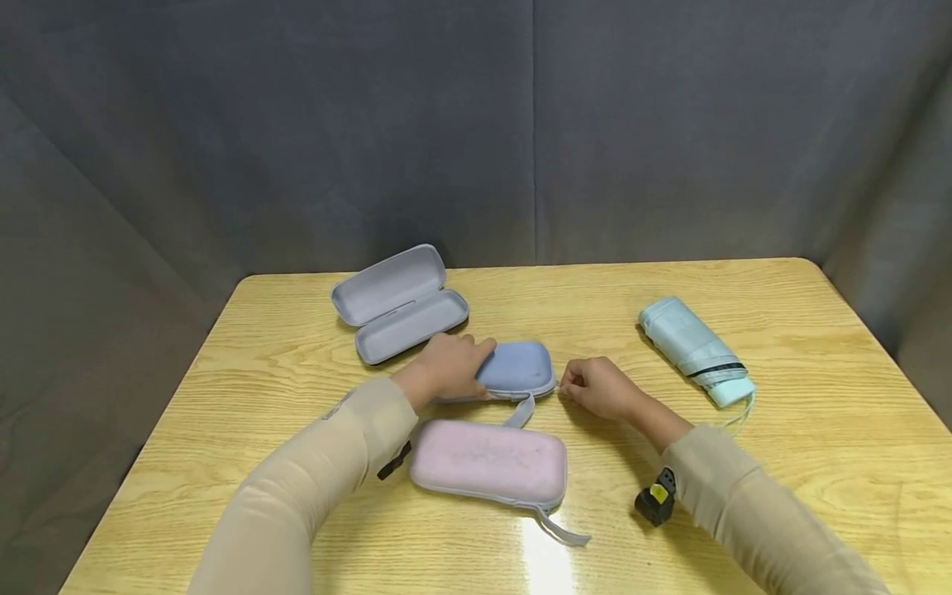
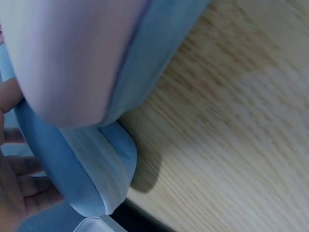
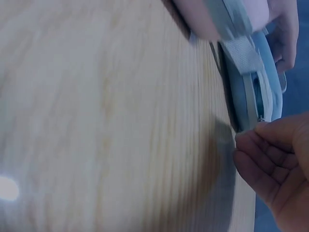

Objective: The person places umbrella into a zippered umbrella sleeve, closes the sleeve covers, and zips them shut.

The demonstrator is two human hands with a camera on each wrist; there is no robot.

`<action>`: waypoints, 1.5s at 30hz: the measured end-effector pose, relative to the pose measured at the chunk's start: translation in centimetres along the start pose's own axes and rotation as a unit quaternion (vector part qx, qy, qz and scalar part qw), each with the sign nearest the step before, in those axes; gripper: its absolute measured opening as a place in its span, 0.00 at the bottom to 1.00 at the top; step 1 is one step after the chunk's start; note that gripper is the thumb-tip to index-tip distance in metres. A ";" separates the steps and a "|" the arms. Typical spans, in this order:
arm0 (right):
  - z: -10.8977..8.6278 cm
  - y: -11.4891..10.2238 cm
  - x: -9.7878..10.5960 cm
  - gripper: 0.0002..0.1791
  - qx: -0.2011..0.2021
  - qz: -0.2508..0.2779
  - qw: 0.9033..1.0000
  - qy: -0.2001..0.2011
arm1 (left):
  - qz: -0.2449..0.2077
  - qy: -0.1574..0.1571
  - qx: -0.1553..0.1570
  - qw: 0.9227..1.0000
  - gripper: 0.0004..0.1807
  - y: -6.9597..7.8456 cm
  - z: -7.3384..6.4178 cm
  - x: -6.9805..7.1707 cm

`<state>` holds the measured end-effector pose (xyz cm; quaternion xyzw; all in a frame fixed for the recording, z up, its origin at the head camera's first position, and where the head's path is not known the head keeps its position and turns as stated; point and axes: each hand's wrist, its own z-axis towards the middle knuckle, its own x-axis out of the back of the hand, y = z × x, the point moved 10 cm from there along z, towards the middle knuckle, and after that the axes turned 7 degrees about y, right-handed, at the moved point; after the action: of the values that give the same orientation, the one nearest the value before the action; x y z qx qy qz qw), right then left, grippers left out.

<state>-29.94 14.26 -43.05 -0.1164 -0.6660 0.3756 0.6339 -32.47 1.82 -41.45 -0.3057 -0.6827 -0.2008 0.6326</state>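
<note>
A blue zippered hard case lies mid-table with a grey wrist strap at its front. My left hand grips its left part, thumb at the front side and fingers over the top. At the right end, my right hand pinches the zipper pull, which is mostly hidden by the fingertips. The right wrist view shows a short gap in the zip between strap and fingers. Just in front lies a pink zippered case, its strap trailing right; it also covers part of the left wrist view.
Behind my left hand, a grey glasses case stands with its lid up. A folded mint-green umbrella with a cord loop lies to the right. The wooden table ends at a dark grey curtain.
</note>
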 end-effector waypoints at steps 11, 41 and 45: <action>0.0 -1.8 -1.2 0.05 0.031 -0.006 0.999 -0.006 | -0.002 0.014 0.025 1.000 0.33 -0.3 -1.3 0.0; 1.7 -3.0 -3.4 0.04 0.022 0.046 0.998 -0.045 | -0.016 0.032 0.079 0.996 0.39 -1.9 -2.8 -0.3; 1.3 -2.4 -3.7 0.03 0.000 0.069 0.995 -0.073 | -0.042 0.036 0.098 0.994 0.40 -2.4 -3.5 -0.6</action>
<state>-29.76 9.75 -44.19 -0.1342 -0.7010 0.4262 0.5558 -31.51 -2.38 -41.38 -0.2056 -0.6883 -0.1704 0.6745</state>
